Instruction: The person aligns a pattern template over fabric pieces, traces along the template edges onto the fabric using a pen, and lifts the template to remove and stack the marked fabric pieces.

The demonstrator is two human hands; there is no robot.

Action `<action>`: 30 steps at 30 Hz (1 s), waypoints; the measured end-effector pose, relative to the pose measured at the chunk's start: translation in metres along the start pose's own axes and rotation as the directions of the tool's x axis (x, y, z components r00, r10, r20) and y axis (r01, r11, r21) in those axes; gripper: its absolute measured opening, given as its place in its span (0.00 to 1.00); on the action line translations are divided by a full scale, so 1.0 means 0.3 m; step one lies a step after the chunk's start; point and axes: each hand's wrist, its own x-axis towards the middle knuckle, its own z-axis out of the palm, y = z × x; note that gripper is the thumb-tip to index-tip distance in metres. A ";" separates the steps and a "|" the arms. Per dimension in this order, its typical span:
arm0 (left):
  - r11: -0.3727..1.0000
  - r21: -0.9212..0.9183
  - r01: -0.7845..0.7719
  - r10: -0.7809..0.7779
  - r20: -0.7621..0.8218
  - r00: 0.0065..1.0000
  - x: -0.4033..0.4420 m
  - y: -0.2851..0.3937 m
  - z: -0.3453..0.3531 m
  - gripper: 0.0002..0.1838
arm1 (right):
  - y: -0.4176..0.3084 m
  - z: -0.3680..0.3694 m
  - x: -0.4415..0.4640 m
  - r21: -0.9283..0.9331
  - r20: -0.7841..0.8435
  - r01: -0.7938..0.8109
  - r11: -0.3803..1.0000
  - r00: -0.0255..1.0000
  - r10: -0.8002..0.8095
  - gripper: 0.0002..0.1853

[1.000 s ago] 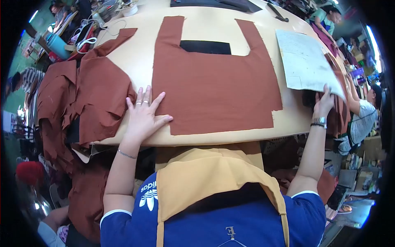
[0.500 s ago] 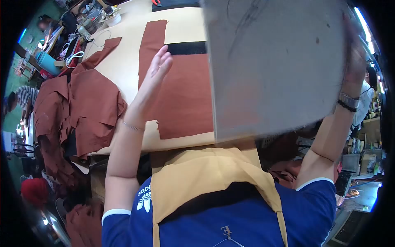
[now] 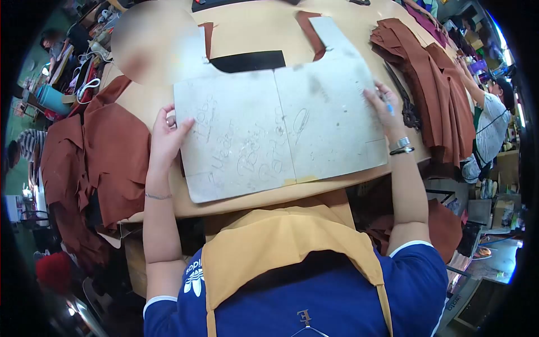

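Note:
A large pale grey cardboard pattern [image 3: 236, 129] with handwriting, a centre line and two upright arms lies over brown fabric [image 3: 310, 35] on the table. The fabric shows only beyond its edges, mostly at the top. My left hand [image 3: 170, 133] grips the pattern's left edge, thumb on its face. At the right edge my right hand [image 3: 388, 111] closes on the board, and a slim blue-and-white pen [image 3: 388, 105] sticks out among its fingers. A black piece [image 3: 252, 60] shows in the pattern's top cutout.
Crumpled brown fabric [image 3: 115, 157] hangs over the table's left side. More brown fabric [image 3: 424, 84] lies at the right beside dark scissors [image 3: 407, 98]. A co-worker in a white top [image 3: 487, 132] reaches in from the right. A blurred round shape [image 3: 154, 42] covers the upper left.
The pattern has come down from a raised position at the right to lie over the brown fabric. My left hand, free before, now grips its left edge; my right hand has moved left.

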 end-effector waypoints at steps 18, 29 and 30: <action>0.884 0.468 -0.003 0.059 -0.106 0.993 0.063 -0.003 0.001 0.34 | 0.105 0.031 0.023 -0.435 -0.097 -0.086 0.896 0.994 0.048 0.30; 0.728 0.686 0.000 0.030 -0.032 0.999 0.099 0.021 -0.019 0.33 | 0.125 -0.008 0.076 -0.549 0.006 -0.021 0.835 1.000 0.029 0.26; 0.728 0.686 0.009 0.013 -0.028 1.000 0.112 0.006 -0.035 0.33 | 0.132 -0.014 0.080 -0.512 0.018 -0.009 0.859 1.000 0.021 0.24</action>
